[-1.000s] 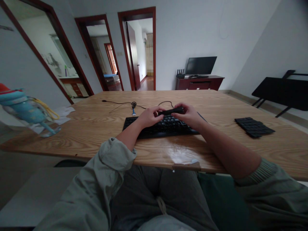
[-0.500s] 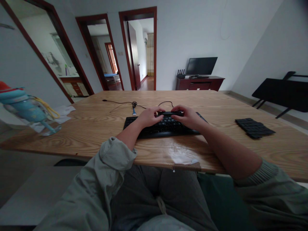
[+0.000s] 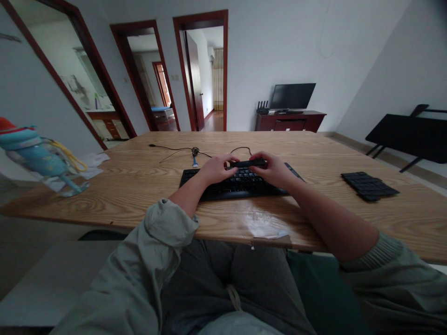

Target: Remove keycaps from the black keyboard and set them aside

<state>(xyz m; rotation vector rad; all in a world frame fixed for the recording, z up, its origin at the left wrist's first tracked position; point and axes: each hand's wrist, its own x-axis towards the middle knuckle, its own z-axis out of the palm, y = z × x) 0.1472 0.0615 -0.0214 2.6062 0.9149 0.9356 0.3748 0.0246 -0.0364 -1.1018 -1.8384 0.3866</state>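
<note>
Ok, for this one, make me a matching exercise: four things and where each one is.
1. keyboard
2. dark bar-shaped object
3. flat-screen television
4. blue bottle

A. on the dark red cabinet
B. left side of the wooden table
C. held by the left hand and right hand
D. lying below both hands

Pairs: 1-D, 2-C, 3-A, 4-B

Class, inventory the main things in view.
Table: one, brown, foreground
Keyboard: one, black, on table
Bar: one, black, over keyboard
Cable: at least one, black, behind keyboard
Plug: one, blue, behind keyboard
Flat pile: one, black, table's right
Bottle: one, blue and red, table's left
Papers: several, white, by bottle
Cabinet: one, dark red, background
Television: one, black, on cabinet
Doorways: three, reddish, left background
Furniture piece: one, black, far right
Left hand: one, bare, holding bar
Right hand: one, bare, holding bar
Sleeves: two, greenish, foreground
</note>
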